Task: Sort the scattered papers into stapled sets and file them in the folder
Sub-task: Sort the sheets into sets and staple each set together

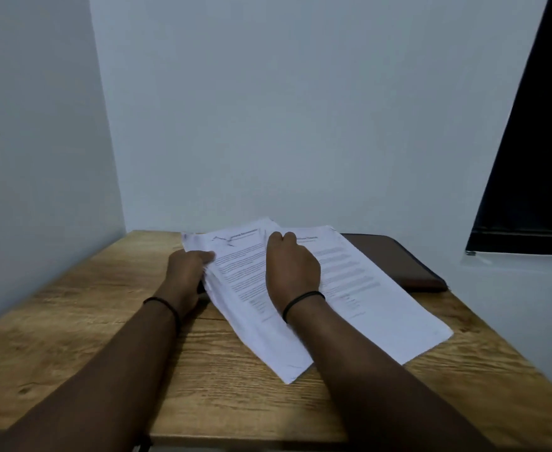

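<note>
Filling the wooden desk (111, 347), two overlapping stacks of printed papers (349, 288) lie beside a brown folder (408, 262), while the left hand (186, 269) grips their left edge and the right hand (292, 265) rests on top, fingers curled.

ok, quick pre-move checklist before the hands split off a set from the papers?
1. Left hand grips the stack's left edge: ok.
2. Right hand rests on top of the papers: ok.
3. Right-hand sheets lie flat on the table: ok.
4. Papers squared up: not ok, they are fanned.
5. Folder within reach, behind the papers: ok.
6. Stapler in sight: not ok.
</note>
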